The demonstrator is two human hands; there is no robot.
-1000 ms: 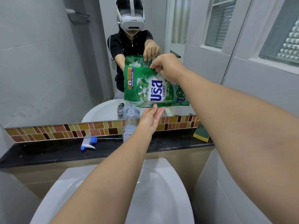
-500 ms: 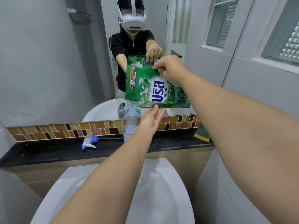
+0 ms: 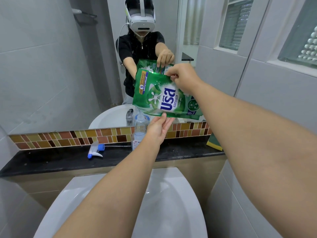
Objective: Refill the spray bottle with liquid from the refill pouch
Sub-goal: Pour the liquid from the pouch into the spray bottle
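Observation:
A green refill pouch hangs sideways above the ledge, its lower left corner over the open neck of a clear plastic bottle. A thin stream of liquid runs from that corner into the bottle, which stands upright on the black ledge and holds a little liquid. My right hand pinches the pouch's upper edge. My left hand supports the pouch's bottom edge from below with its fingertips and hides the bottle's right side. The white and blue spray head lies on the ledge to the left, its tube stretched toward the bottle.
The black stone ledge runs under a mirror with a mosaic tile strip. A yellow-green sponge sits at its right end. A white basin lies below my arms. Tiled walls close in on both sides.
The pouch has tipped slightly further, its left corner lower over the bottle's neck. Both hands keep their grips and the bottle has not moved.

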